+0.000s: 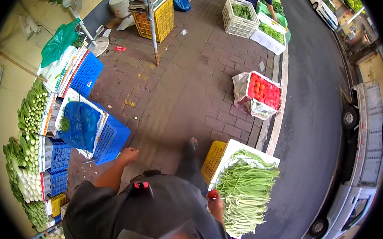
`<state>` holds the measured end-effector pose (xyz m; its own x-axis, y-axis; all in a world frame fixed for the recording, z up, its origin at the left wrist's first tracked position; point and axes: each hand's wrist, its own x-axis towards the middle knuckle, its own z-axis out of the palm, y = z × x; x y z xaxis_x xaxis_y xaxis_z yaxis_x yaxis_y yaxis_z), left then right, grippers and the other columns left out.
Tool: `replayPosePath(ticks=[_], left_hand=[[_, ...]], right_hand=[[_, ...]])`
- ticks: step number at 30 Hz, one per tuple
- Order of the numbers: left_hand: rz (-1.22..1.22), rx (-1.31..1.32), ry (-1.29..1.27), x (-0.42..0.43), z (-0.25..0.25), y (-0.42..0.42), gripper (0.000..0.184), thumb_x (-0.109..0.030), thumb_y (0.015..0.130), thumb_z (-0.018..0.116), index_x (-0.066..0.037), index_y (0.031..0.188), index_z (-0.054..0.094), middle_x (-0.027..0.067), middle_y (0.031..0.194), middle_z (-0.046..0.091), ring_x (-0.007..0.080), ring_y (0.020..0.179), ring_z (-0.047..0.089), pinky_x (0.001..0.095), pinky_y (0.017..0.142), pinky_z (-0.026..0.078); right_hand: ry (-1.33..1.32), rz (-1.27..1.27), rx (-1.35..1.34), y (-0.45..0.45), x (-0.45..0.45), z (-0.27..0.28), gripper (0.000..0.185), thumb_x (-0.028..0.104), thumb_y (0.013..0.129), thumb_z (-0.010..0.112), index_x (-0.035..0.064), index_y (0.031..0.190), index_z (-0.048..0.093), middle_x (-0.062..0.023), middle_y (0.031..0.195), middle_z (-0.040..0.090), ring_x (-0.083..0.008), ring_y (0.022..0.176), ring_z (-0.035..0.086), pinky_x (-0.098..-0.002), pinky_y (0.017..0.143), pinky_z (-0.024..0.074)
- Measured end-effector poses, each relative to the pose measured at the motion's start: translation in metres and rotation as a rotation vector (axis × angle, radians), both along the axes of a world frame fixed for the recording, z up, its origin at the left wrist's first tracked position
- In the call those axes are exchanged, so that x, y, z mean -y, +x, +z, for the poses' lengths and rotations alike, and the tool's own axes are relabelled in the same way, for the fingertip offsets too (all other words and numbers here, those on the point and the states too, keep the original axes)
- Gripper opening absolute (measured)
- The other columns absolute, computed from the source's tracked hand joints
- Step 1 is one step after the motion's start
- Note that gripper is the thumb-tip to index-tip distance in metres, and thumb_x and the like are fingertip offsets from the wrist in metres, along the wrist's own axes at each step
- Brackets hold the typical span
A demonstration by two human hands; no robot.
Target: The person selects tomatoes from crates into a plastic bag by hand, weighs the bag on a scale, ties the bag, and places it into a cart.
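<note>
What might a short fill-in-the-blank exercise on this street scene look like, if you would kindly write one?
1. The person's right hand holds a small round item whose colour is ____.
2. The long green beans lie in a box whose colour is ____.
3. The crate showing at the side of that box is coloured ____.
4. Of the person's two hands, the one nearer the blue plastic bag is the ____ hand.

Missing words: red; white; yellow; left.
</note>
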<state>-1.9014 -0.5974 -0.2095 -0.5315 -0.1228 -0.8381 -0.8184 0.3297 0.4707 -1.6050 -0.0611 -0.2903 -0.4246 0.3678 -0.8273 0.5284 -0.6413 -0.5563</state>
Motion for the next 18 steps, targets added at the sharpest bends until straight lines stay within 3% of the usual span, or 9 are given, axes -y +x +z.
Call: replayPosePath(ticks=[2,4,6,8,9,10,14,18], left_hand=[[0.097,0.003,0.032,-0.009,0.003,-0.046,0.024,-0.028,0.09,0.067,-0.005,0.097,0.064,0.0033,0.074,0.06,0.0135,0.057,0.054,0.0294,0.048,0.042],[0.242,0.015,0.115,-0.029,0.019,-0.081,0.023,-0.027,0.09,0.067,-0.006,0.098,0.063,0.0026,0.074,0.059,0.013,0.056,0.054,0.0279,0.047,0.041],[0.341,-0.093,0.134,-0.053,0.051,-0.121,0.023,-0.028,0.089,0.067,-0.007,0.096,0.061,0.0023,0.074,0.059,0.012,0.056,0.054,0.0261,0.046,0.04],[0.472,-0.182,0.198,-0.074,0.058,-0.153,0.022,-0.027,0.089,0.067,-0.007,0.096,0.061,0.0025,0.076,0.059,0.0118,0.057,0.054,0.026,0.046,0.04],[0.484,-0.169,0.185,-0.082,0.055,-0.172,0.022,-0.027,0.089,0.066,-0.007,0.096,0.061,0.0028,0.076,0.059,0.0121,0.057,0.054,0.0262,0.046,0.04],[0.492,-0.153,0.17,-0.086,0.047,-0.185,0.022,-0.026,0.089,0.066,-0.007,0.097,0.061,0.003,0.076,0.059,0.0125,0.057,0.055,0.0264,0.046,0.04],[0.485,0.013,0.073,-0.093,0.0,-0.227,0.027,-0.028,0.088,0.066,-0.005,0.101,0.061,0.006,0.077,0.06,0.0163,0.058,0.056,0.0297,0.046,0.042],[0.516,0.212,0.013,-0.071,-0.044,-0.313,0.032,-0.031,0.087,0.066,-0.004,0.102,0.063,0.0103,0.081,0.062,0.0217,0.061,0.059,0.0356,0.048,0.045]], right_hand=[[-0.289,-0.159,0.138,-0.112,-0.046,0.048,0.019,0.034,0.089,0.064,0.0146,0.086,0.064,-0.0023,0.071,0.061,-0.0204,0.06,0.056,-0.036,0.05,0.0447],[-0.315,0.02,0.088,-0.214,-0.091,0.056,0.025,0.038,0.087,0.066,0.0133,0.088,0.064,-0.0007,0.069,0.058,-0.0186,0.053,0.05,-0.0339,0.045,0.0393],[-0.203,0.178,0.045,-0.328,-0.123,0.075,0.032,0.039,0.086,0.068,0.0083,0.094,0.066,-0.0036,0.068,0.058,-0.0168,0.05,0.05,-0.035,0.043,0.0404],[0.323,0.452,-0.032,-0.426,-0.16,0.024,0.042,0.046,0.089,0.063,0.0067,0.105,0.061,-0.0119,0.069,0.059,-0.022,0.045,0.053,-0.035,0.041,0.043],[0.28,0.498,-0.06,-0.484,-0.162,0.048,0.041,0.044,0.089,0.064,0.0064,0.105,0.061,-0.0111,0.069,0.06,-0.0207,0.044,0.053,-0.0333,0.04,0.0429],[0.234,0.542,-0.084,-0.552,-0.151,0.087,0.041,0.043,0.088,0.065,0.0062,0.105,0.061,-0.0104,0.069,0.06,-0.0195,0.043,0.054,-0.0317,0.039,0.0428],[0.343,0.658,-0.21,-0.754,-0.098,0.157,0.043,0.037,0.085,0.068,0.0024,0.11,0.062,-0.0077,0.076,0.063,-0.0155,0.049,0.055,-0.0288,0.043,0.0447],[0.371,0.763,-0.363,-0.882,-0.032,0.153,0.042,0.033,0.086,0.067,0.0013,0.113,0.063,-0.0087,0.085,0.066,-0.0149,0.057,0.06,-0.0266,0.047,0.0473]])
